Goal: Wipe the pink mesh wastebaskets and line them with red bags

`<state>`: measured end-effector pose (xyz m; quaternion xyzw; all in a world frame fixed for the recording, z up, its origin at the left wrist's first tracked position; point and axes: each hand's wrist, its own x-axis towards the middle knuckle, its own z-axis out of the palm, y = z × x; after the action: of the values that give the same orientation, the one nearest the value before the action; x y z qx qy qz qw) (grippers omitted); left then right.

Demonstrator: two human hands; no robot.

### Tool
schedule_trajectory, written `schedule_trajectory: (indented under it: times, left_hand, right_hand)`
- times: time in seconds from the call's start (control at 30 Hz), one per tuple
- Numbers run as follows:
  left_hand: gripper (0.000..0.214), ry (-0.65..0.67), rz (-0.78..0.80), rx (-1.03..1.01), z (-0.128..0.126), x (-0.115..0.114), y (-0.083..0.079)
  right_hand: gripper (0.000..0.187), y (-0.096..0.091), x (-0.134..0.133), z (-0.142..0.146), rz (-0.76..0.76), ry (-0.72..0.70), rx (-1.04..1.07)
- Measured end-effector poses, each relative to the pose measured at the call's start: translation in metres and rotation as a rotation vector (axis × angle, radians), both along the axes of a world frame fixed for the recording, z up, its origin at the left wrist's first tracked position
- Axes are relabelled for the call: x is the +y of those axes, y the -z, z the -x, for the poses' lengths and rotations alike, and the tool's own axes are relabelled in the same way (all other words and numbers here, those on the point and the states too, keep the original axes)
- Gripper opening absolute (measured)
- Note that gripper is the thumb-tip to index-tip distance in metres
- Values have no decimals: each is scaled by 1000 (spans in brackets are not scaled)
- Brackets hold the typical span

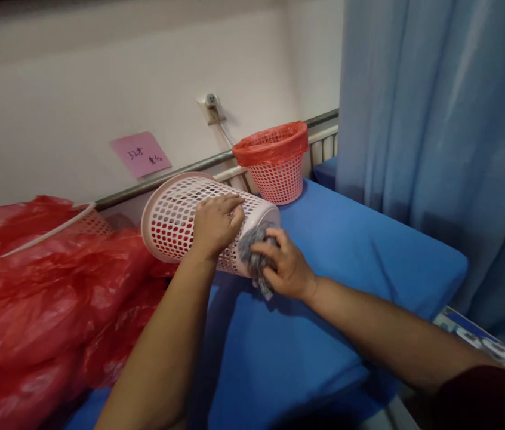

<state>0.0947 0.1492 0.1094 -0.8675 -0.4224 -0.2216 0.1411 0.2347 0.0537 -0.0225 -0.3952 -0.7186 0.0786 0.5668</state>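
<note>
Looking down at the blue mattress [333, 263], we see a pink basket [172, 221] lying on its side, open mouth to the left and base to the right. The left hand [214, 226] is clamped over the top of its perforated wall, fingers curled down onto the plastic. The right hand [285, 270] is closed around a grey cloth [253, 255], and we can see that cloth bunched up and pressed against the basket's base and lower edge. To our left, red plastic bags [46, 292] lie heaped right beside the basket's mouth. Further back a second basket [279, 179] stands upright on the mattress near the metal rail [167, 173], with a red liner [273, 143] folded over its rim. We spot a pink note [141, 154] on the wall, and a blue curtain [436, 119] hangs on the right.
</note>
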Motion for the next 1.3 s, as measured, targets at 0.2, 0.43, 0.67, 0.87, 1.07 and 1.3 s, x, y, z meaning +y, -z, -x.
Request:
schedule_trajectory:
  times: [0.2, 0.43, 0.67, 0.87, 1.07, 1.3]
  left_hand:
    - [40, 8, -5, 3, 3, -1, 0]
    - [40, -7, -9, 6, 4, -4, 1]
    - [41, 4, -3, -12, 4, -4, 1]
    - [39, -10, 1, -8, 6, -5, 1]
    - [40, 5, 6, -12, 6, -6, 1]
    - [41, -15, -9, -8, 1, -4, 1]
  right_hand:
    - [29, 4, -26, 8, -48, -373, -486]
    - [46, -4, -3, 3, -31, 195, 216]
    - [47, 3, -2, -2, -39, -188, -119]
    - [43, -1, -16, 3, -140, -190, -169]
    - [44, 6, 34, -18, 52, 285, 216]
    - [25, 18, 35, -9, 684, 351, -65]
